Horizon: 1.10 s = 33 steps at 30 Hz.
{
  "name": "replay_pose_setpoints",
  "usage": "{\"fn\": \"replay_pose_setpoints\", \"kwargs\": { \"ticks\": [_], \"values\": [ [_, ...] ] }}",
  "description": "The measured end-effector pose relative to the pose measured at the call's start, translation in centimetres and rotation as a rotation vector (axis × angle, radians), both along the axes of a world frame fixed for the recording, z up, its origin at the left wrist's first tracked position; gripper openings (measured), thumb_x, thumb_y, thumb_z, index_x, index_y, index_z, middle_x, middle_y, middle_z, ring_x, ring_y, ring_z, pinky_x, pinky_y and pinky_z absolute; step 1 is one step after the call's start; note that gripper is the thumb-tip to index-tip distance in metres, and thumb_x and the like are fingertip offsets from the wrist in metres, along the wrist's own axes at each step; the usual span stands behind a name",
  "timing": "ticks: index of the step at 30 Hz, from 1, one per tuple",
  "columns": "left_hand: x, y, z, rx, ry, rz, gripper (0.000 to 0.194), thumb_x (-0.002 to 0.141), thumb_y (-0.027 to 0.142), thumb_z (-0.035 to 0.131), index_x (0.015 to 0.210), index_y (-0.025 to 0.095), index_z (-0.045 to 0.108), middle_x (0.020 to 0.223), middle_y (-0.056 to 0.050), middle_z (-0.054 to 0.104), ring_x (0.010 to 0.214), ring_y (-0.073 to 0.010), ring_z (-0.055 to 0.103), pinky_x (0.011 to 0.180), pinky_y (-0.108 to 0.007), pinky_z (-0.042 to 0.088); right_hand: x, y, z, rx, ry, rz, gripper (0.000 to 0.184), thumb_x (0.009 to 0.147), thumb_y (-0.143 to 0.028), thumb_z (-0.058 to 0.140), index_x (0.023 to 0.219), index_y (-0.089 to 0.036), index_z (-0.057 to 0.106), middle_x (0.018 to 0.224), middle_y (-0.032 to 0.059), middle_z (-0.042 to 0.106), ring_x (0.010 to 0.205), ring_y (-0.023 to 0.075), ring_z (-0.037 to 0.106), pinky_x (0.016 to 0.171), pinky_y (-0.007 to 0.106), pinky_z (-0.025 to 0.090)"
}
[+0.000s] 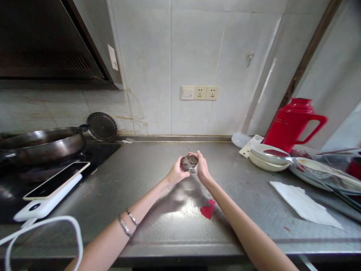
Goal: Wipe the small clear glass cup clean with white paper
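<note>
Above the middle of the steel counter I have a small round, see-through piece with a faceted, smoky look, like a glass bowl or cup; its exact kind is hard to make out. My left hand grips it from the left, thumb on the near side and fingers behind. On the right, my right hand curves around its side, the fingers reaching to the far edge. Closer to me, a torn red scrap lies on the counter.
At left, a metal pan sits on the stove beside a phone and a white power bank with a cable. To the right stand a red thermos, stacked bowls, plates and a white paper napkin.
</note>
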<state>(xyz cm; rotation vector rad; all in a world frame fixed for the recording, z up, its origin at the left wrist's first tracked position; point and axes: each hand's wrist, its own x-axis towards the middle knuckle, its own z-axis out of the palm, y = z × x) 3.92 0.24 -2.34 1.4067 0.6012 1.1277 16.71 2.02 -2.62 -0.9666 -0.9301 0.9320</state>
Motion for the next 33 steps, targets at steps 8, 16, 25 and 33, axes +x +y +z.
{"fn": "replay_pose_setpoints", "kwargs": {
  "ticks": [8,16,25,33],
  "values": [
    [-1.2,0.7,1.2,0.010,-0.007,-0.072,0.065,0.052,0.011,0.084,0.112,0.011,0.061,0.118,-0.014,0.063,0.107,-0.0258,0.059,0.097,-0.040,0.043,0.2,-1.1,2.0,-0.141,0.247,0.214,0.048,0.085,-0.049,0.040,0.075,-0.016,0.072,0.070,0.0073,0.073,0.069,0.0220,0.068,0.065,0.032,0.054],
    [-1.0,0.7,0.5,0.107,0.052,-0.107,0.064,0.059,0.026,0.083,0.116,0.013,0.057,0.115,-0.013,0.064,0.101,-0.0231,0.062,0.092,-0.036,0.046,-0.5,-1.2,1.8,-0.175,0.288,0.173,0.051,0.085,-0.050,0.038,0.069,-0.015,0.071,0.064,0.0089,0.072,0.072,0.0233,0.069,0.066,0.032,0.053],
    [0.0,0.2,-1.6,0.259,0.217,0.261,0.067,0.071,0.037,0.073,0.126,0.014,0.041,0.124,-0.016,0.055,0.115,-0.0265,0.053,0.103,-0.045,0.038,-0.7,-0.6,0.0,-0.022,0.022,-0.033,0.056,0.076,-0.064,0.044,0.080,-0.017,0.073,0.080,0.0058,0.074,0.077,0.0222,0.067,0.076,0.032,0.047],
    [-1.1,0.4,0.3,0.092,0.078,-0.110,0.056,0.078,0.031,0.066,0.129,0.016,0.047,0.134,-0.013,0.051,0.128,-0.0271,0.044,0.110,-0.043,0.030,-0.2,-0.9,0.7,-0.112,0.205,0.068,0.049,0.081,-0.055,0.042,0.083,-0.017,0.072,0.077,0.0057,0.074,0.073,0.0225,0.068,0.066,0.031,0.051]
  ]
}}
